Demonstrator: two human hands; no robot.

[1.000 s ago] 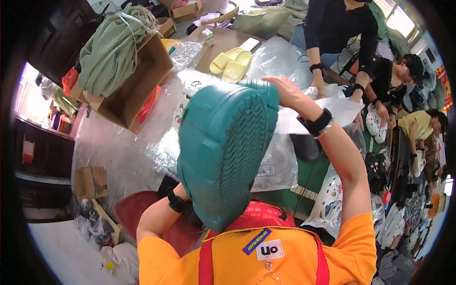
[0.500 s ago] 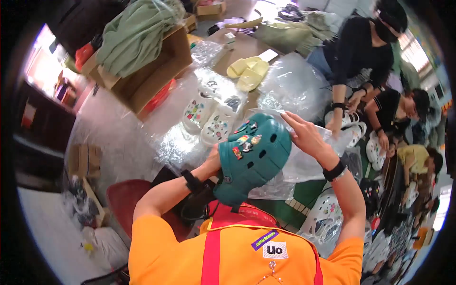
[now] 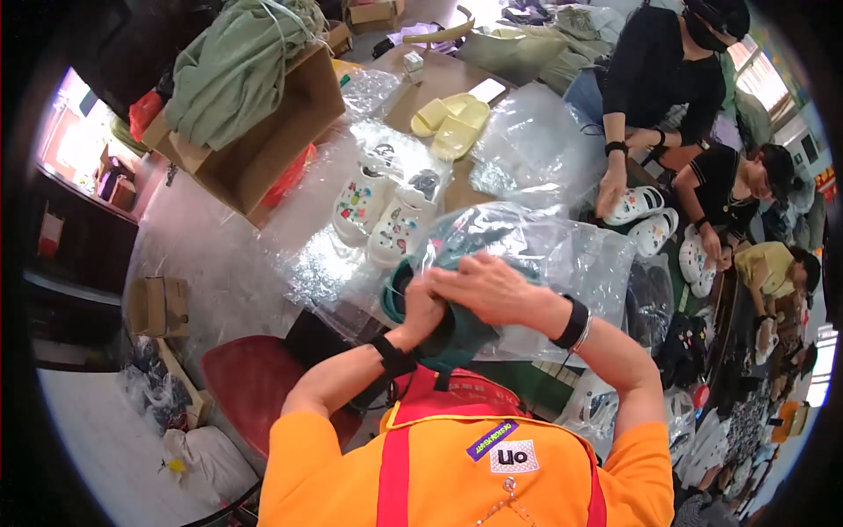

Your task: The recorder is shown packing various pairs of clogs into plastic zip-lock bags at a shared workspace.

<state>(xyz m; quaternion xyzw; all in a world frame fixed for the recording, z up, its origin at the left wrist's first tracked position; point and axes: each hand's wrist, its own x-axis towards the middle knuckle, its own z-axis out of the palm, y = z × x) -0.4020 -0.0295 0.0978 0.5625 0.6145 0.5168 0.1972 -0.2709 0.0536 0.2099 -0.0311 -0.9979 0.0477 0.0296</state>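
Observation:
Close in front of me is a pair of dark green clogs point(image 3: 461, 342), partly covered by a clear plastic bag point(image 3: 580, 259). My left hand point(image 3: 418, 312) is closed round the clogs at their left side, by the dark opening. Across the top reaches my right hand point(image 3: 492, 288), its fingers closed on the bag's film near the left fingertips. Hands and glare hide much of the clogs. Just beyond lies a pair of white clogs point(image 3: 402, 230) with colourful charms, resting on clear plastic.
Yellow slippers point(image 3: 458, 136) lie farther back on cardboard. An open carton point(image 3: 272, 140) with green cloth stands at the far left, a red chair point(image 3: 250, 378) nearer. At right, co-workers sit along a table; one person's hand point(image 3: 612, 189) is beside white clogs point(image 3: 637, 206).
The green clogs have turned and dropped lower, and the clear bag now lies over part of them. My right hand has moved left and down to meet my left hand.

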